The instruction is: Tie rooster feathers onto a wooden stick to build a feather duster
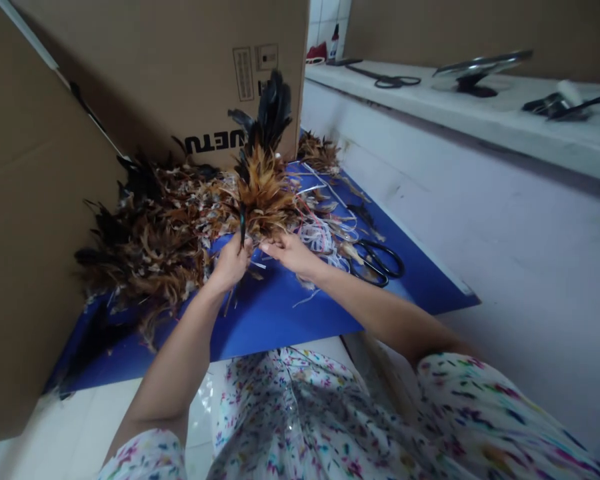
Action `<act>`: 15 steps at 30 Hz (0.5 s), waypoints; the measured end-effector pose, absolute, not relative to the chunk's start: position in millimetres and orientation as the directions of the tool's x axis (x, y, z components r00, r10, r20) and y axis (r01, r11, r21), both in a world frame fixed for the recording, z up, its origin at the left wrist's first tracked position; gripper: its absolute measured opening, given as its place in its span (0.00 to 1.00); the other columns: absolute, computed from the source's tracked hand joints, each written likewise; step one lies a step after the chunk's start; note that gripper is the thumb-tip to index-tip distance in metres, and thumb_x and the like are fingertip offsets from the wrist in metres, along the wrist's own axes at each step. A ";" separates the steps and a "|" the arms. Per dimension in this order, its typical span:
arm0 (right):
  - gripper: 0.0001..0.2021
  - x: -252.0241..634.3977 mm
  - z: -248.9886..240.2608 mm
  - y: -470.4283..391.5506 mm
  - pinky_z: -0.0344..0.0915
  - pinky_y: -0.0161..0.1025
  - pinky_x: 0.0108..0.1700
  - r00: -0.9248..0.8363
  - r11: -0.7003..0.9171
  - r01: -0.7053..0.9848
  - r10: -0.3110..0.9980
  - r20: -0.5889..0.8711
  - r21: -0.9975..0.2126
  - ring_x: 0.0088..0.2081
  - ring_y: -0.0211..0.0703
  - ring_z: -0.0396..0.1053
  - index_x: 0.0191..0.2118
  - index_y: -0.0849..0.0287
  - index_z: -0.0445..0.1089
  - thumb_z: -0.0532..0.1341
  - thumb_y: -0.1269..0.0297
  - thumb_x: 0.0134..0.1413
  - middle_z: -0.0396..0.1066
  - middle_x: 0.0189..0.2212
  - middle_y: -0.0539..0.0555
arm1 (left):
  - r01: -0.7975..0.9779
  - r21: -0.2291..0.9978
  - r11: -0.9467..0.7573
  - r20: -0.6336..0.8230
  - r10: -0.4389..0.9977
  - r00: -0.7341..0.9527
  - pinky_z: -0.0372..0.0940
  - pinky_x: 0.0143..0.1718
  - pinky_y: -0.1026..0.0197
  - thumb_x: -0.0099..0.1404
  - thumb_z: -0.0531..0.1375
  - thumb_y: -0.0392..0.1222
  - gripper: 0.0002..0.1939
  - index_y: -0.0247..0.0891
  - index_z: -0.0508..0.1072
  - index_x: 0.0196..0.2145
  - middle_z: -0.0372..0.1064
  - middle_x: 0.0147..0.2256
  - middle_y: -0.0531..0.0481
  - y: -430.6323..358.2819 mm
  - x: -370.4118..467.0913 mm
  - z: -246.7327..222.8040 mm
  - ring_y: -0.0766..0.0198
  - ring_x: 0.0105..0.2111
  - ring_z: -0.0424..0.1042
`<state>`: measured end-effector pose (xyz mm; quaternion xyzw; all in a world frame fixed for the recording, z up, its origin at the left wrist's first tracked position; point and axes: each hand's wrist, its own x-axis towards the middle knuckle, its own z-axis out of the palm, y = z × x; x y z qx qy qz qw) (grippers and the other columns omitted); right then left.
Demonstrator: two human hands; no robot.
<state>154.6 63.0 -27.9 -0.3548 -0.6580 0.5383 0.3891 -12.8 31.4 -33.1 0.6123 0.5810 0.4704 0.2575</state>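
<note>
My left hand is closed in a pinch around a single dark, glossy feather that points upward. Just beside it, my right hand has its fingers closed at the base of a feather bunch, orange-brown below with long black feathers on top. The exact grip under the bunch is partly hidden. Left of my hands lies a big heap of brown and black feathers. White strings lie behind my right hand, near black-handled scissors.
A blue board carries everything. Cardboard walls stand behind and at the left. More feathers are piled in the far corner. On the right, a white ledge holds another pair of scissors, a round stand and cables.
</note>
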 end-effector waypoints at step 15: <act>0.14 159.4 -31.0 62.4 0.55 0.36 0.32 -0.335 0.463 0.383 0.876 0.347 -0.799 0.26 0.35 0.58 0.25 0.60 0.67 0.60 0.58 0.58 0.62 0.20 0.48 | 0.755 0.637 -0.157 0.333 0.939 -0.087 0.64 0.30 0.59 0.69 0.52 0.44 0.12 0.42 0.61 0.28 0.63 0.21 0.50 38.4 -9.0 -42.6 0.62 0.22 0.66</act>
